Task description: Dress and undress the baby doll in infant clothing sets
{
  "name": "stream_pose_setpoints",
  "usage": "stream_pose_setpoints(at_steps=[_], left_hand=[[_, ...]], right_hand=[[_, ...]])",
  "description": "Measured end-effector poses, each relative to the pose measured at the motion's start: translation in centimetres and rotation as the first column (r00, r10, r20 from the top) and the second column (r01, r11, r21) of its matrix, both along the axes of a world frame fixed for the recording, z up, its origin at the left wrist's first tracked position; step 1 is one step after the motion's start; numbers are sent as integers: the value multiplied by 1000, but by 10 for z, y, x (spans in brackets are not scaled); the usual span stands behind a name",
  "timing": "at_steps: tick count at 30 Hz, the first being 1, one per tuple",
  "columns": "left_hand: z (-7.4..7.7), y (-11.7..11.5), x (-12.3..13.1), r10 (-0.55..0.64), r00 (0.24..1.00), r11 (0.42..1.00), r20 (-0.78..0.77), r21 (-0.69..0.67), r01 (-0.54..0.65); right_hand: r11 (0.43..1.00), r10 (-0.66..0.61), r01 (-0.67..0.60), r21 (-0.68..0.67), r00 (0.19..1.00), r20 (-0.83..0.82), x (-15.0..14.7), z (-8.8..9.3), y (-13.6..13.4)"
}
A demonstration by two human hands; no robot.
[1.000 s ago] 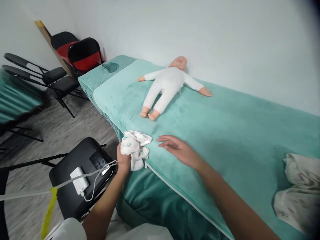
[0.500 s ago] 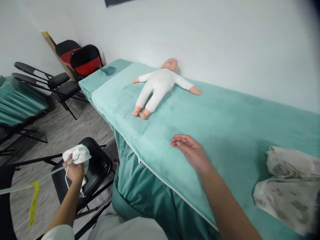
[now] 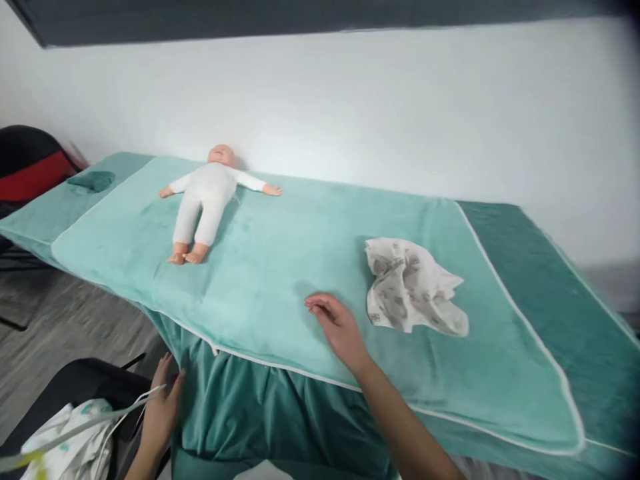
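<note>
A white cloth with faint grey-brown prints [image 3: 413, 290] lies unfolded but crumpled on the green-covered bed [image 3: 300, 233], its folds raised in loose ridges, its edges uneven, one corner pointing right. A second white cloth, dotted with teal prints [image 3: 75, 437], sits bunched on the black chair [image 3: 83, 377] beside the bed, partly cut off by the picture's lower edge.

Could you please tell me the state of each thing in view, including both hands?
Doll: on its back, arms spread.
Patterned cloth: crumpled, on the light green pad.
Green-spotted cloth: bunched on the black chair.
Light green pad: spread out over the bed.
Green drape: hanging in folds.
Black chair: unfolded.
Left hand: open, fingers extended.
Right hand: empty, fingers loosely curled.
</note>
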State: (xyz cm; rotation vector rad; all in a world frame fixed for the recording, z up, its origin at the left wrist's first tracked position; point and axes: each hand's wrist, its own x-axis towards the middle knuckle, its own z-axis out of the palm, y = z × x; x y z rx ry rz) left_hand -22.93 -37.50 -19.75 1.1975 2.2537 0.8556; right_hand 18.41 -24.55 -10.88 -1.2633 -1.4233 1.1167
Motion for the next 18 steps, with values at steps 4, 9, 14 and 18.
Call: stream_pose_setpoints(at_steps=[4, 9, 14, 18], left_hand=[[52, 51, 87, -251, 967, 928, -35, 276, 251], [83, 119, 184, -582, 782, 593, -224, 540, 597], [85, 197, 281, -763, 646, 553, 15, 533, 641], [88, 239, 340, -864, 493, 434, -106, 342, 834]], right_hand=[[929, -344, 268, 257, 882, 323, 52, 14, -23], [826, -563, 380, 416, 514, 648, 97, 6, -34], [809, -587, 291, 510, 417, 694, 112, -12, -32], [760, -648, 342, 553, 456, 609, 118, -14, -23]])
